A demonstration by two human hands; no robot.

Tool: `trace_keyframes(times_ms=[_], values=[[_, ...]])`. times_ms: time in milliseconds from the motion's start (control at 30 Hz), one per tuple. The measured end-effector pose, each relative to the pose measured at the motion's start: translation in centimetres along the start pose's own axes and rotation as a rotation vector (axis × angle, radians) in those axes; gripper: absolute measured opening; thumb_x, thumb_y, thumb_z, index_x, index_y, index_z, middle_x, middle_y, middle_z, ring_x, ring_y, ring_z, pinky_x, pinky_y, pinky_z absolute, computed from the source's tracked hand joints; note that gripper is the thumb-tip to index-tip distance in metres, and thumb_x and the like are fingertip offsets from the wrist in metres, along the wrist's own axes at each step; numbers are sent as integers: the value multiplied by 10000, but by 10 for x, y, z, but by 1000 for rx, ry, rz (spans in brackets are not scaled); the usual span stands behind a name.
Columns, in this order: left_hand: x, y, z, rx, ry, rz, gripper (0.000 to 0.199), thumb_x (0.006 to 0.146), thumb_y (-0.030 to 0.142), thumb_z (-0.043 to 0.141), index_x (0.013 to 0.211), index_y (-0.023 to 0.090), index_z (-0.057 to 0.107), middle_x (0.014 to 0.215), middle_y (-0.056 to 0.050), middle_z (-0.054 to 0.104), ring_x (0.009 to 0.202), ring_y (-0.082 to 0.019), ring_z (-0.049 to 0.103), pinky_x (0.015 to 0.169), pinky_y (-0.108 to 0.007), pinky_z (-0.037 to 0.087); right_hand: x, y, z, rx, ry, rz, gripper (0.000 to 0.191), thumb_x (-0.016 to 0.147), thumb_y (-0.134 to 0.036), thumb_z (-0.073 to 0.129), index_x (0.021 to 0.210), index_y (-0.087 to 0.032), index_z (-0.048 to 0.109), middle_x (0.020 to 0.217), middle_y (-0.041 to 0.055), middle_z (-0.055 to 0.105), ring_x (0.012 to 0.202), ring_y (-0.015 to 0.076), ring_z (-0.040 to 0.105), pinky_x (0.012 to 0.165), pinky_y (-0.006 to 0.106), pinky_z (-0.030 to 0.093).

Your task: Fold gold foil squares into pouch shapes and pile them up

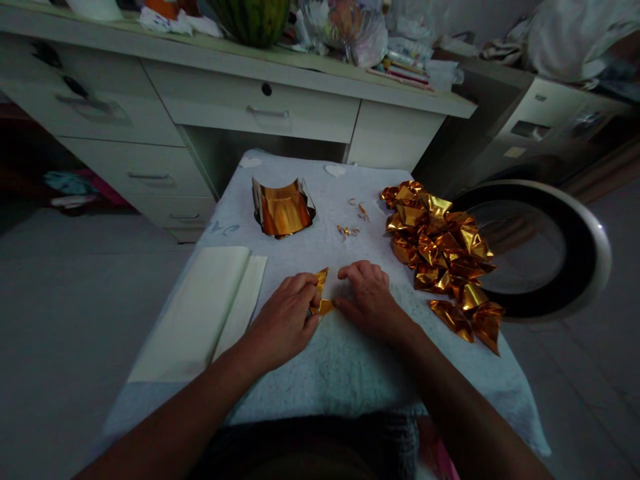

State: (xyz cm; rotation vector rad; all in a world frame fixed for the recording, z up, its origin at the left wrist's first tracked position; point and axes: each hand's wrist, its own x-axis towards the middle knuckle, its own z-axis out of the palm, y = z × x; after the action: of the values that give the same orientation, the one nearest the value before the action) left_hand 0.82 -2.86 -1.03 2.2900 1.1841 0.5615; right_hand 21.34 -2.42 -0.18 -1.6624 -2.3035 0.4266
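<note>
My left hand (287,315) is closed on a small folded piece of gold foil paper (323,307) over the cloth-covered table. Its fingers hide part of the foil, whose pointed upper end and lower flap stick out on the right. My right hand (371,297) lies just right of the foil, thumb and forefinger apart. The thumb tip is at the flap's right corner; whether it touches I cannot tell. A stack of curved gold foil sheets (284,208) stands beyond my left hand. Folded gold foil pieces (437,243) are heaped to my right.
White paper sheets (193,313) lie at the table's left. Small gold twisted scraps (349,231) rest beyond my hands. Behind the cloth-covered table (320,380) is a white drawer desk (310,120) bearing a watermelon (253,20). A washing machine's round door (600,260) stands open at right.
</note>
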Motion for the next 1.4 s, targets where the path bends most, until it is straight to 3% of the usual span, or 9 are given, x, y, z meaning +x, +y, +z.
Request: trace_keyframes(times_ms=[200,300,433,667,833,967,1233,1400], values=[[0,-1,1,-15,14,14,165,777,112,583,873,219,503,1159,-78,527,1098,-264,499,964,-471,453,4,13,-10,20,13,29,287,812,-206,615,1097,-213,583,1121,97,551,1031,279,477,875,427,380],[0,-1,1,-12,4,19,177,773,103,586,879,215,500,1157,-80,535,1097,-261,497,959,-457,453,14,11,-15,125,22,-50,181,843,-121,533,1007,-170,590,1047,94,593,997,233,511,897,378,401],[0,-3,-1,-6,-23,61,156,793,103,568,881,212,497,1161,-83,546,1105,-257,495,962,-442,450,38,1,-13,108,-15,-174,224,912,-129,471,1087,-153,610,1107,100,633,1044,216,532,956,361,384],[0,-7,-4,21,-23,148,191,790,76,534,907,220,489,1202,-76,546,1132,-251,491,979,-430,441,67,-2,-1,-30,-145,-128,120,868,-166,558,941,-161,653,922,74,625,893,202,548,844,319,392],[-1,-6,-4,66,87,103,228,744,65,544,909,220,513,1223,-82,500,1156,-273,456,988,-456,428,67,-1,-2,-31,-194,-88,102,827,-144,580,899,-164,648,876,61,615,841,185,532,816,298,376],[-2,-5,-3,66,126,4,253,701,82,585,914,214,547,1116,-72,497,1062,-261,489,938,-444,446,64,-2,-5,2,-191,-60,77,807,-121,565,798,-163,630,870,57,596,837,173,516,776,271,364],[1,-9,-5,-3,44,-16,176,805,132,575,951,226,600,1009,-48,580,973,-242,529,868,-413,440,49,3,-14,246,-141,82,112,787,-89,515,769,-176,584,677,-30,554,631,113,466,599,237,299],[3,-8,-6,-217,50,-15,145,859,115,505,893,223,596,935,-15,592,885,-182,577,794,-331,456,42,10,-9,502,-71,179,69,758,-117,533,739,-182,550,648,-47,520,594,99,452,556,215,309]])
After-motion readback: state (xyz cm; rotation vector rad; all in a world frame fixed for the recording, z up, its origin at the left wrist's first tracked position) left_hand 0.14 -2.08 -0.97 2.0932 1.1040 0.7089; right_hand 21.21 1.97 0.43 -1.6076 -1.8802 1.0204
